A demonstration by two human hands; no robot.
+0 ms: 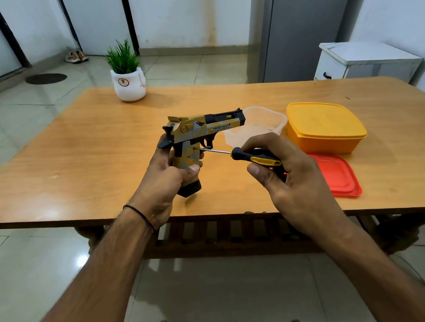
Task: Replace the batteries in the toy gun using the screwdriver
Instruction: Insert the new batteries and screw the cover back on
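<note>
A yellow, grey and black toy gun [201,128] is held upright above the table, barrel pointing right. My left hand [166,179] is wrapped around its grip from the left. My right hand [286,175] holds a screwdriver [255,155] with a black and yellow handle. Its thin metal shaft runs left, and the tip touches the side of the gun's grip just behind the trigger. No batteries are visible.
On the wooden table [97,159] a clear plastic container [260,122] stands behind the gun. To the right are a yellow lidded box [324,127] and a red lid [339,175]. A potted plant [127,76] sits at the far edge.
</note>
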